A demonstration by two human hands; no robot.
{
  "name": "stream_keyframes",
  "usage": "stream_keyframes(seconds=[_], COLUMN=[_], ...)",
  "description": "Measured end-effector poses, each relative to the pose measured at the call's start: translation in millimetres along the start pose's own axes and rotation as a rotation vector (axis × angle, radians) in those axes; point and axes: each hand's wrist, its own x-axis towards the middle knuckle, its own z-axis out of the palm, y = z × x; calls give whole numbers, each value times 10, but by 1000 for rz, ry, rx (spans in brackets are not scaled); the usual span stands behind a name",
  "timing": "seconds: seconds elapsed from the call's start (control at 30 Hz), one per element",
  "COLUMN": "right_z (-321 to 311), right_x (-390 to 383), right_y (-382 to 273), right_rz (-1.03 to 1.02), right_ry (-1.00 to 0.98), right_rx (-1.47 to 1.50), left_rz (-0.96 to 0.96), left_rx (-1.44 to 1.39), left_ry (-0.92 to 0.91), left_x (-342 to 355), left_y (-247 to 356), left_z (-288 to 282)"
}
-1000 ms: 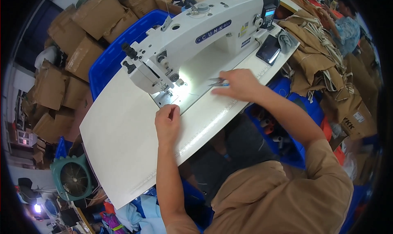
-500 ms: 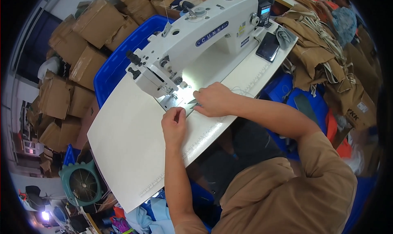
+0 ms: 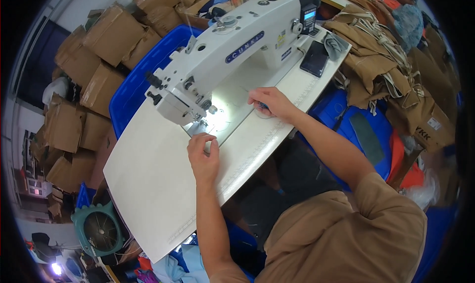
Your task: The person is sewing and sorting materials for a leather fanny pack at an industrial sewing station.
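A white sewing machine (image 3: 247,50) stands on the pale tabletop (image 3: 148,174), its lamp lighting the needle area (image 3: 213,119). Just in front of the presser foot, my left hand (image 3: 204,156) is closed, thumb and fingers curled together. Whatever it may pinch is too small to see. My right hand (image 3: 269,102) rests by the front of the machine bed, under the arm. Its fingers wrap round what look like thread snips, with a bluish part (image 3: 263,105) showing in the palm and a thin tip jutting out past the fingers.
A phone (image 3: 314,59) and a grey cloth (image 3: 335,46) lie at the tabletop's right end. Behind the machine is a blue bin (image 3: 141,75), with stacked cardboard boxes (image 3: 115,33) beyond. Brown fabric pieces (image 3: 368,60) pile up at right. A green fan (image 3: 100,230) stands at lower left.
My right hand has drawn away from the needle area, to the right and a little up, with the snips. My left hand has shifted slightly left and down.
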Motion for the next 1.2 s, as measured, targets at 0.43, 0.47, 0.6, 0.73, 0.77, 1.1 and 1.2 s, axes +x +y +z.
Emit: stream_keyframes(seconds=[0.43, 0.47, 0.6, 0.73, 0.77, 1.1, 1.2], right_z=[-83, -87, -80, -47, -30, -5, 12], right_x=[6, 4, 29, 80, 84, -10, -44], right_y=[13, 21, 72, 148, 173, 261, 244], right_rz=[1, -4, 0, -108, -149, -286, -370], right_ry=[-117, -96, -28, -44, -60, -1, 90], right_rx=[143, 80, 14, -165, -145, -164, -285], left_rz=[-348, -347, -310, -199, -196, -155, -255], left_rx=[-389, -374, -464, -415, -310, -507, -709], left_ry=[-202, -175, -174, -103, -95, -34, -26], left_x=[368, 386, 396, 374, 363, 262, 259], left_y=[790, 801, 734, 626, 607, 573, 617], left_z=[678, 747, 899, 991, 1007, 893, 874])
